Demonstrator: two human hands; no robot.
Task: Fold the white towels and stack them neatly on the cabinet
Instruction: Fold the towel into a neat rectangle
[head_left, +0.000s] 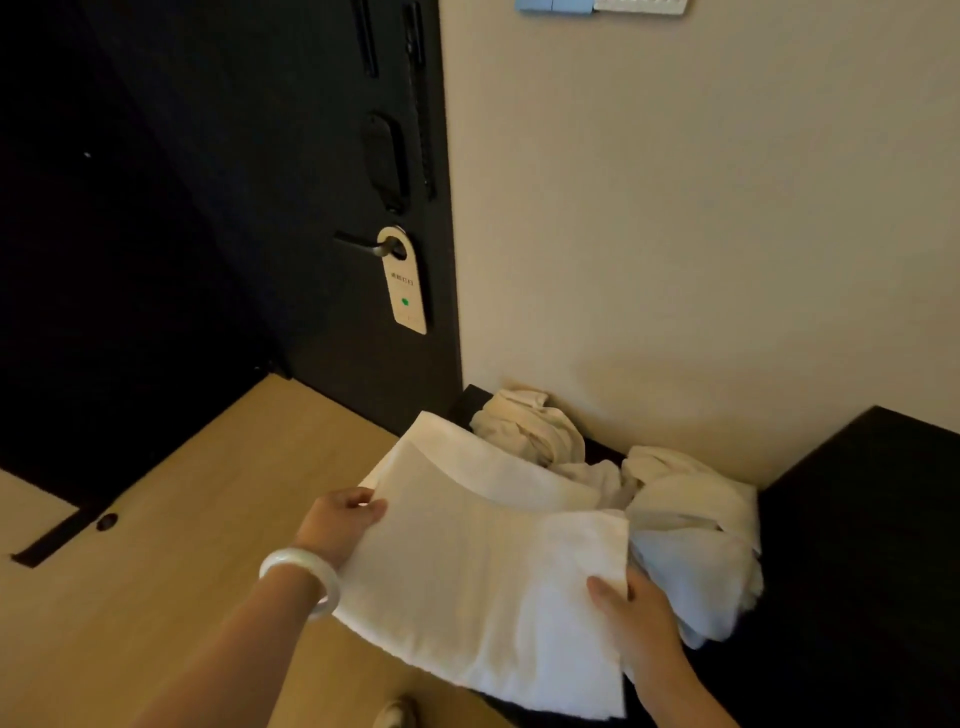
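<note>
We hold a folded white towel (483, 571) at the dark cabinet (857, 519) — left hand (340, 522) gripping one edge, right hand (631, 608) pinching the other.

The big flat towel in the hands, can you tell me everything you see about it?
The towel is white, soft-looking cloth, folded flat into a wide rectangle, with layered edges showing at its far side. The left hand pinches its left edge and the right hand pinches its right edge, thumb on top. It spreads over the left end of the dark cabinet, and its far right corner reaches the crumpled towels.
</note>
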